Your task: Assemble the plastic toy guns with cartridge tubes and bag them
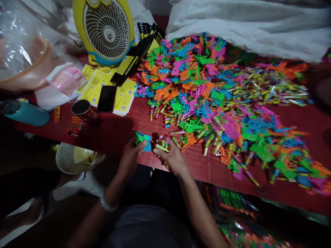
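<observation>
My left hand (130, 154) is closed around small plastic toys (145, 142), one blue with a mesh part and one green, just above the table's front edge. To its right, my right hand (175, 159) grips several small candy-like tubes (161, 147) with yellow, green and pink wrapping. The two hands are close but apart. Beyond them lies a large heap of plastic toys (190, 125) in orange, green, blue and pink, some shaped like pistols. More wrapped tubes (209, 144) are scattered along the heap's near side.
A yellow fan (108, 32) stands at the back left near yellow printed sheets (125, 98) and a phone (107, 99). A dark cup (85, 112), a teal bottle (28, 113) and a peach basin (31, 70) are further left. Below the edge hangs a pale bucket (66, 162).
</observation>
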Available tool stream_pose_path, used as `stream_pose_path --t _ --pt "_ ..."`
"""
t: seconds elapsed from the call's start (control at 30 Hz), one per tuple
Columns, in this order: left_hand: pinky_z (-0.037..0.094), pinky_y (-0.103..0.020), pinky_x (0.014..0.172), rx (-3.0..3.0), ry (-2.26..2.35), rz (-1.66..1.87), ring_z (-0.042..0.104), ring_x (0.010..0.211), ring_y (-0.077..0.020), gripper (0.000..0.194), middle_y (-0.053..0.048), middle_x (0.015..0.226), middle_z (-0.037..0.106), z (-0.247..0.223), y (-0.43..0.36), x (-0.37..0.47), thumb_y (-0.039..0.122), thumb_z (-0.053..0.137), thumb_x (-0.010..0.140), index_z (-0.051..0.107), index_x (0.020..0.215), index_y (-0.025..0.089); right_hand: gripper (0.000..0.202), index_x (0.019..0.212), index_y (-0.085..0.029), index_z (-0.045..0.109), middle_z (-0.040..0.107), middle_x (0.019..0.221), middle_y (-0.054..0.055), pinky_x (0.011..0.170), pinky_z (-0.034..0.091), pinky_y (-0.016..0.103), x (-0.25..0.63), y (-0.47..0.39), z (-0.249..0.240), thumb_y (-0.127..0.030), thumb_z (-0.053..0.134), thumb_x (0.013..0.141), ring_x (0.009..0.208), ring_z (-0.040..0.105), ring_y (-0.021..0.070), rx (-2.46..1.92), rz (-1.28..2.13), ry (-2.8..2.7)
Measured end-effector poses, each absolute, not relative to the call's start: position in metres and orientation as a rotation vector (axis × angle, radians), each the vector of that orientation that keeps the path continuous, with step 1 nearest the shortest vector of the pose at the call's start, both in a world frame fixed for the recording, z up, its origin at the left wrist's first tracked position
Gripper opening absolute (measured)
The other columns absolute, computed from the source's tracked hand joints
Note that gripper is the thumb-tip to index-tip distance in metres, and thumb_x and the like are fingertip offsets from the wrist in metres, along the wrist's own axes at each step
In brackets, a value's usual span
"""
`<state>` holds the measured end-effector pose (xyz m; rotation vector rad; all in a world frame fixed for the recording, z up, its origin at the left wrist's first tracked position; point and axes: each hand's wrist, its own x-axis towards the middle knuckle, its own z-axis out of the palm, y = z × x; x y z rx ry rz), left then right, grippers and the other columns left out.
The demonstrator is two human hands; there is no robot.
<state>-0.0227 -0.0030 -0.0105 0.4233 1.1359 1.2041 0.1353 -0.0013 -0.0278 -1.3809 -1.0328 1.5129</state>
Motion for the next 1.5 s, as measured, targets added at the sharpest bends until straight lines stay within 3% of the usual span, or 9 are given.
stream_pose_path --t 0.13,0.27,0.43,0.63,0.93,1.03,1.17,1.4,1.5 --pt "0.048 -0.028 0.079 0.450 1.171 1.152 0.063 0.076 -0.0146 0.036 0.000 0.082 0.072 -0.012 0.002 -0.015 0.033 0.089 0.058 0.072 0.086 0.018 0.056 0.100 -0.023 0.057 0.062 0.080 -0.003 0.049 0.044 0.022 0.132 0.004 -0.021 -0.047 0.089 0.060 0.059 0.055 0.0112 -1.289 1.567 -0.936" --pt "0.049 -0.029 0.079 0.452 1.153 1.135 0.063 0.078 -0.0154 0.037 0.000 0.082 0.071 -0.012 0.005 -0.013 0.037 0.088 0.061 0.072 0.088 0.018 0.051 0.103 -0.024 0.056 0.059 0.076 -0.005 0.042 0.036 0.019 0.130 0.004 -0.020 -0.052 0.083 0.070 0.051 0.046 0.0083 -1.245 1.672 -0.924" --pt "0.047 -0.027 0.076 0.493 1.219 1.159 0.060 0.076 -0.0135 0.031 0.001 0.080 0.068 -0.017 0.001 -0.017 0.037 0.084 0.065 0.070 0.085 0.017 0.043 0.093 -0.022 0.060 0.063 0.078 -0.002 0.058 0.049 0.023 0.130 0.001 -0.022 -0.046 0.086 0.069 0.064 0.057 0.0116 -1.286 1.425 -0.879" --pt "0.045 -0.027 0.075 0.577 1.222 1.139 0.059 0.074 -0.0140 0.025 0.001 0.078 0.067 -0.011 -0.004 -0.017 0.036 0.080 0.071 0.069 0.084 0.017 0.032 0.084 -0.020 0.065 0.060 0.069 -0.002 0.060 0.047 0.026 0.132 0.002 -0.021 -0.047 0.081 0.078 0.061 0.054 0.0123 -1.236 1.346 -0.972" --pt "0.043 -0.027 0.068 0.536 1.225 1.145 0.055 0.067 -0.0134 0.025 0.002 0.069 0.064 0.000 -0.004 -0.016 0.037 0.080 0.067 0.067 0.074 0.017 0.037 0.087 -0.022 0.067 0.069 0.079 0.002 0.064 0.054 0.032 0.134 0.001 -0.025 -0.050 0.084 0.071 0.071 0.063 0.0184 -1.286 1.378 -1.025" --pt "0.042 -0.027 0.065 0.618 1.258 1.164 0.053 0.065 -0.0130 0.024 0.002 0.066 0.061 0.004 -0.003 -0.015 0.037 0.078 0.069 0.064 0.071 0.017 0.026 0.085 -0.022 0.070 0.071 0.084 0.003 0.075 0.055 0.035 0.135 0.001 -0.022 -0.043 0.082 0.074 0.077 0.066 0.0192 -1.288 1.248 -1.182" --pt "0.040 -0.025 0.063 0.686 1.331 1.167 0.051 0.064 -0.0123 0.021 0.003 0.065 0.058 0.004 -0.003 -0.013 0.035 0.076 0.070 0.066 0.073 0.017 0.011 0.084 -0.023 0.072 0.072 0.083 0.003 0.075 0.055 0.035 0.140 -0.003 -0.018 -0.033 0.074 0.080 0.077 0.066 0.0192 -1.257 1.069 -1.400" --pt "0.042 -0.027 0.063 0.837 1.286 1.037 0.054 0.065 -0.0144 0.025 0.001 0.068 0.062 0.009 0.003 0.003 0.042 0.074 0.076 0.069 0.079 0.018 0.012 0.089 -0.023 0.073 0.074 0.088 0.006 0.077 0.056 0.039 0.149 -0.018 -0.015 -0.033 0.071 0.083 0.081 0.069 0.0224 -1.360 0.939 -1.369" --pt "0.045 -0.029 0.068 1.079 1.201 1.045 0.058 0.069 -0.0166 0.032 -0.002 0.071 0.064 0.005 0.029 0.010 0.050 0.065 0.086 0.069 0.082 0.018 0.016 0.090 -0.023 0.071 0.072 0.088 0.005 0.081 0.056 0.041 0.185 -0.004 0.001 -0.038 0.072 0.085 0.083 0.068 0.0225 -1.447 0.477 -1.249"
